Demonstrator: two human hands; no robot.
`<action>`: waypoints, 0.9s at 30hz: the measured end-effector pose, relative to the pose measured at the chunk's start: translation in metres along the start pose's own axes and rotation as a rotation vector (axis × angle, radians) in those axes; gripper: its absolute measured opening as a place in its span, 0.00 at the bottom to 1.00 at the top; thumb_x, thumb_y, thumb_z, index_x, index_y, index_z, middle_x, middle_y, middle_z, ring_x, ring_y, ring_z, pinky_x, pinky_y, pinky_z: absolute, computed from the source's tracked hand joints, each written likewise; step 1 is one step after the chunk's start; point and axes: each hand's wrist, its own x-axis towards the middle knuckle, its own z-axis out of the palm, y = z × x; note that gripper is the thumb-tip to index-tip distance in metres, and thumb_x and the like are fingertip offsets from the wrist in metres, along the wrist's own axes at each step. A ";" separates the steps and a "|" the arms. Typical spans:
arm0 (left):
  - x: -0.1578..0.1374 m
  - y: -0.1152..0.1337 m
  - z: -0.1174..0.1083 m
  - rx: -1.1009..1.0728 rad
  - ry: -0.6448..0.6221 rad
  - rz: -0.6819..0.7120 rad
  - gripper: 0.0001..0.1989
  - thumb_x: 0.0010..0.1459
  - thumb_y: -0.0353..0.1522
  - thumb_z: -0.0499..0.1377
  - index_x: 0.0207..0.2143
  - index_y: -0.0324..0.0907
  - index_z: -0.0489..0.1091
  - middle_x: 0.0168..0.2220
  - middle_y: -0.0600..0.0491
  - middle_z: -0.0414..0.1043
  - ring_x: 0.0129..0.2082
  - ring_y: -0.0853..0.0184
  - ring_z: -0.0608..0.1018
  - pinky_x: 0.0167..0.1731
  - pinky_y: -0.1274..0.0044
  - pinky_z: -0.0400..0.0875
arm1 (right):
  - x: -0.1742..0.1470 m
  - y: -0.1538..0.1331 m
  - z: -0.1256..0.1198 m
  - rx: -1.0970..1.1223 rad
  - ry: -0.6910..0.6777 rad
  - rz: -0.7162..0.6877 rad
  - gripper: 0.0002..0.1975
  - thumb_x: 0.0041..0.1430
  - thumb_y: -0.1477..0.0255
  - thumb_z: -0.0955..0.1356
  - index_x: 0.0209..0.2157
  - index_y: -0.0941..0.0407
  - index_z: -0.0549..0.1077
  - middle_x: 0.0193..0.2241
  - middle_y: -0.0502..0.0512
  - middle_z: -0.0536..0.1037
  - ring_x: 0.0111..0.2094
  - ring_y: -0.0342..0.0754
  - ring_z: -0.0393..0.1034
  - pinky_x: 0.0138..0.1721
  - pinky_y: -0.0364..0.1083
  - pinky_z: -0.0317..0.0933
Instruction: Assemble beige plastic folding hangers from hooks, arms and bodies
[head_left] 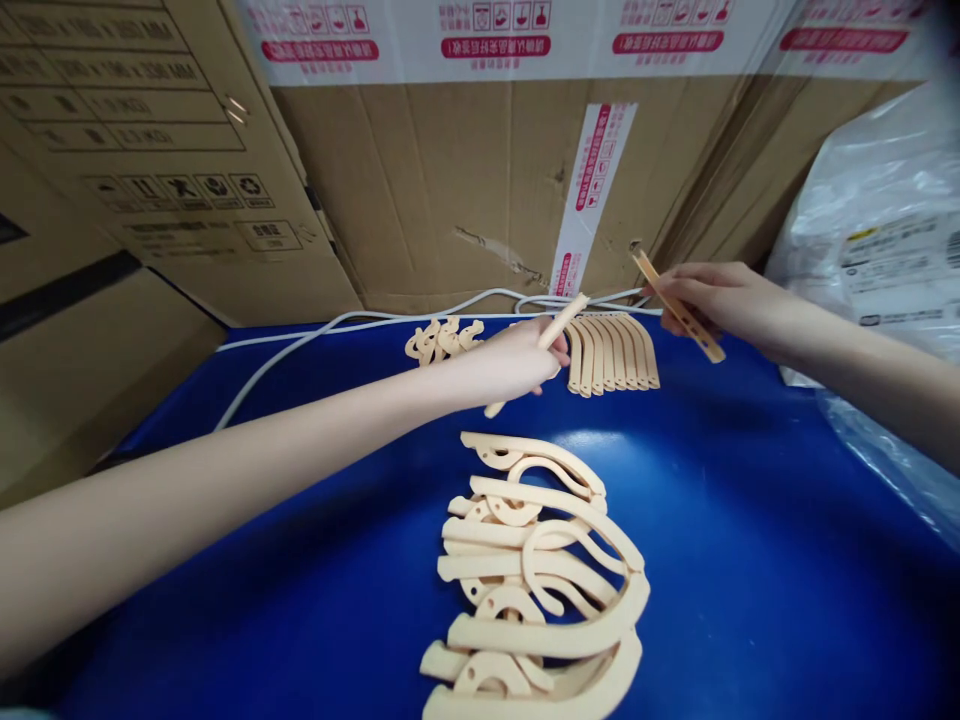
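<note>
My left hand (521,355) is closed around a beige plastic hanger arm (564,322), whose ends stick out above and below the fist. Off to the right, my right hand (705,295) pinches another hanger arm (706,346); it is slightly curved, with holes along one side, and is held tilted above the blue surface. Between the hands lies a neat row of matching hanger arms (611,355). Partly behind my left forearm is a small pile of beige hanger hooks (446,338). Nearer to me, several folding hangers (536,634) with arms and hooks joined overlap in a stack.
A blue tabletop (765,520) lies under everything. Cardboard boxes (450,180) wall off the back and left. White cables (300,343) run along the rear edge. At the right stands a clear plastic-wrapped package (892,215) with a label.
</note>
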 end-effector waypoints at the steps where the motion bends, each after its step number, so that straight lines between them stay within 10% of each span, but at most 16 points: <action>1: 0.008 0.000 -0.002 0.140 0.034 0.051 0.11 0.54 0.24 0.52 0.40 0.41 0.63 0.38 0.50 0.71 0.32 0.68 0.74 0.28 0.77 0.69 | 0.000 0.005 0.000 -0.071 0.022 0.013 0.11 0.66 0.70 0.60 0.42 0.58 0.71 0.20 0.50 0.70 0.19 0.41 0.64 0.21 0.40 0.56; 12: 0.028 -0.009 0.014 0.667 0.040 0.382 0.23 0.55 0.41 0.63 0.48 0.38 0.62 0.42 0.45 0.70 0.42 0.56 0.74 0.37 0.71 0.68 | -0.008 0.047 0.021 -0.265 0.040 0.086 0.16 0.60 0.60 0.66 0.38 0.59 0.74 0.16 0.46 0.65 0.17 0.41 0.58 0.21 0.43 0.51; 27: 0.023 -0.019 0.025 0.708 0.085 0.509 0.19 0.57 0.31 0.62 0.49 0.35 0.62 0.44 0.43 0.73 0.45 0.56 0.74 0.41 0.69 0.68 | -0.013 0.051 0.029 -0.159 -0.039 0.116 0.18 0.58 0.58 0.68 0.41 0.58 0.71 0.16 0.47 0.69 0.15 0.42 0.61 0.17 0.42 0.54</action>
